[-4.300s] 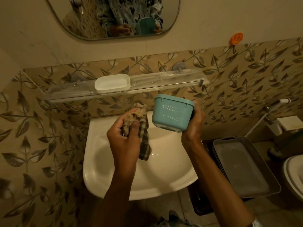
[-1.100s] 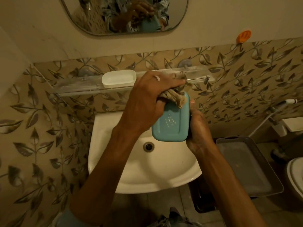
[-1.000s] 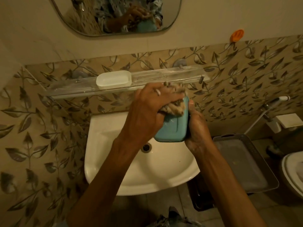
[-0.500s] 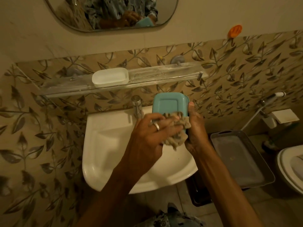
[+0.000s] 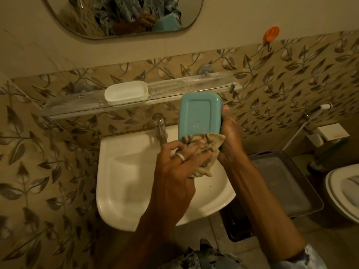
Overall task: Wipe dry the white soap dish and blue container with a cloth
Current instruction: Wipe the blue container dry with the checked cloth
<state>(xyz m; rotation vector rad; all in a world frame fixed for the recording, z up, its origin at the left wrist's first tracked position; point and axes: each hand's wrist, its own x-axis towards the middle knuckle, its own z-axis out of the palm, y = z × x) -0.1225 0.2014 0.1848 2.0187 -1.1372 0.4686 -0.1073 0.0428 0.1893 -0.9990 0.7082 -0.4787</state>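
Above the sink [image 5: 124,187], right hand [image 5: 229,138] fingers gripping blue container [image 5: 200,115], left hand [image 5: 174,171] fingers clenched around cloth [image 5: 206,146].

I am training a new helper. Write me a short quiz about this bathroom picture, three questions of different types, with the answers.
1. True or false: the soap dish lies in the sink.
2. Which hand presses the cloth on the blue container?
A. left hand
B. right hand
3. Fill in: the cloth touches the container at its ____ end, nearer the person.

Key
1. False; it stands on the shelf.
2. A; the right hand holds the container.
3. lower
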